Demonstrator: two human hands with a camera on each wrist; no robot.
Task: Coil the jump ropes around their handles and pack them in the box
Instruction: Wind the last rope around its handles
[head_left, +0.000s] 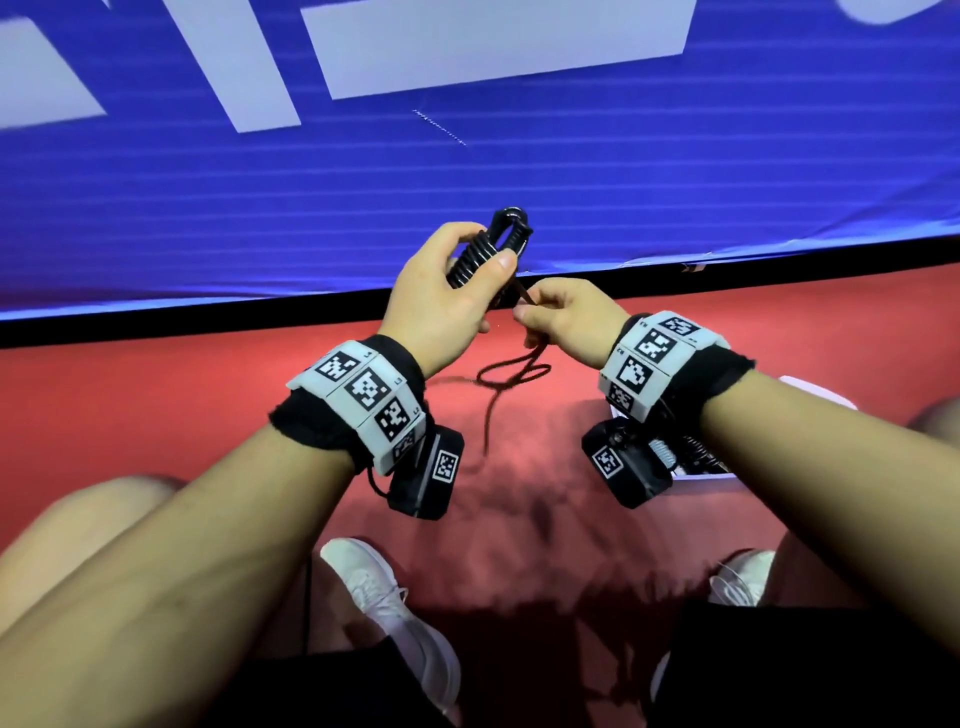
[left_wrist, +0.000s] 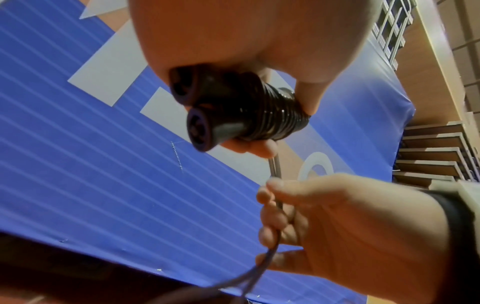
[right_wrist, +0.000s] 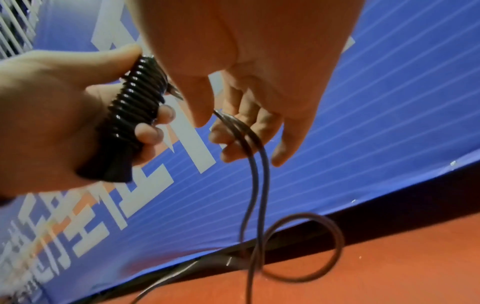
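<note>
Hidden/unclear: box (head_left: 696, 462) mostly covered by the right forearm and wrist camera; only a white edge and some contents show at right, contents not identifiable. Near ends of the handles (left_wrist: 205, 115) show only in the left wrist view, two round caps side by side.
Left hand (head_left: 441, 296): closed around the paired black handles, thumb pressed on the coiled turns.
Right hand (head_left: 566, 317): fingers curled, pinching the doubled rope (right_wrist: 253, 164) just below the bundle.
Jump rope location: held in the air between the knees, above the red floor (head_left: 156, 405), in front of the blue banner (head_left: 675, 171).
Long axis: bundle tilts up and away from the person, cord loop at the far top end, caps at the near lower end.
Loose rope: hangs from the right hand, forms a loop (head_left: 511, 371) low by the floor; whether it touches the floor is unclear.
Room: open red floor to the left; black strip (head_left: 182, 319) under the banner bounds the far side; white shoes (head_left: 389, 608) near.
</note>
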